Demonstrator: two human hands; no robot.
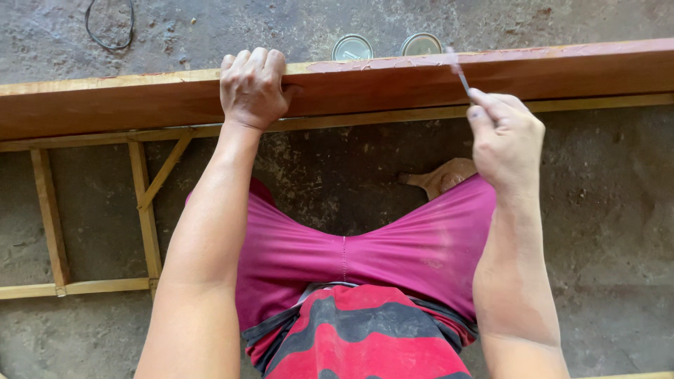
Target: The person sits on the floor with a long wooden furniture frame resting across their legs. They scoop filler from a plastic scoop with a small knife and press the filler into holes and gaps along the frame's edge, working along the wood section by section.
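A long reddish-brown wooden board (393, 84) runs across the view on its edge, with a cracked reddish filler layer along its top right part. My left hand (253, 88) grips the board's top edge, fingers curled over it. My right hand (505, 140) holds a thin metal blade tool (458, 70), its tip blurred against the board's top edge. My legs in magenta shorts (365, 253) are below, one bare foot (442, 175) on the floor.
A light wooden frame (144, 210) with struts lies under and behind the board at left. Two round tin cans (352, 48) stand on the concrete floor beyond the board. A black cable loop (109, 24) lies at top left.
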